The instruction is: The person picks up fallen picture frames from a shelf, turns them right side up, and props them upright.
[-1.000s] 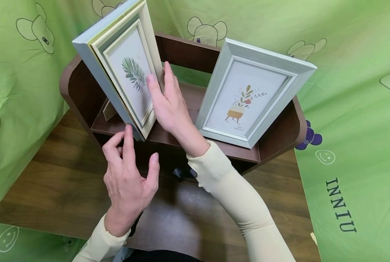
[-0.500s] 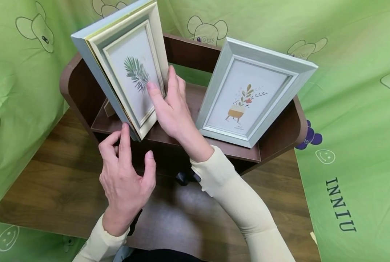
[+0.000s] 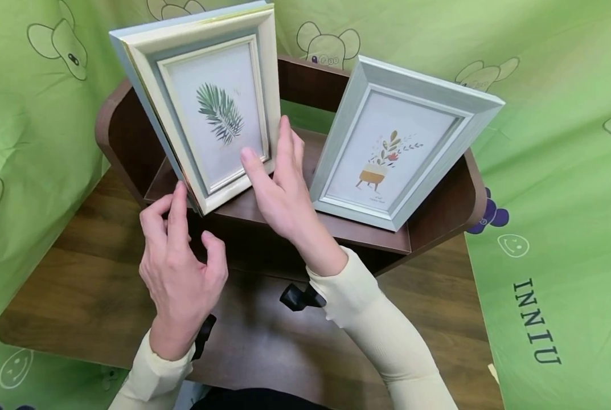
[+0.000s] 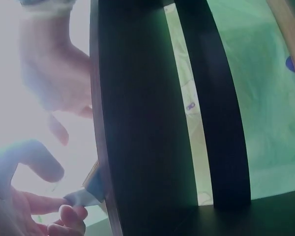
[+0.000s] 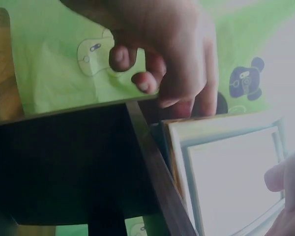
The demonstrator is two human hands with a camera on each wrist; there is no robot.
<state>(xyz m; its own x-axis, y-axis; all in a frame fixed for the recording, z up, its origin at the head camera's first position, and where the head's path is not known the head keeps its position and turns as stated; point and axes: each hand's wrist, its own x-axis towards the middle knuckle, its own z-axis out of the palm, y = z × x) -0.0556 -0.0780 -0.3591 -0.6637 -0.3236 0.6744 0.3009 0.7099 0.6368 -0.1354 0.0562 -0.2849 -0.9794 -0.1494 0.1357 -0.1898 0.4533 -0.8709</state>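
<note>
A cream and blue-grey picture frame (image 3: 218,165) with a green leaf print stands at the left of a dark brown shelf (image 3: 310,82). My right hand (image 3: 285,193) holds its lower right side, thumb over the front and fingers along the edge. My left hand (image 3: 182,262) touches the lower left corner with a nearly straight index fingertip; its other fingers are loosely bent. In the right wrist view the left fingers sit by the frame's edge and the right thumb (image 5: 275,179) lies over its front. To the right leans a grey-white picture frame (image 3: 382,165) with a potted plant print.
The shelf has raised rounded side panels and stands on a wood-grain tabletop (image 3: 80,296). Green curtain (image 3: 556,199) with animal drawings surrounds it on the back and sides. A black device (image 3: 295,297) sticks out by the right wrist.
The leaf-print frame has turned so its front faces me more. Its right side swung rightward with my right hand, while my left hand shifted left along with the lower corner.
</note>
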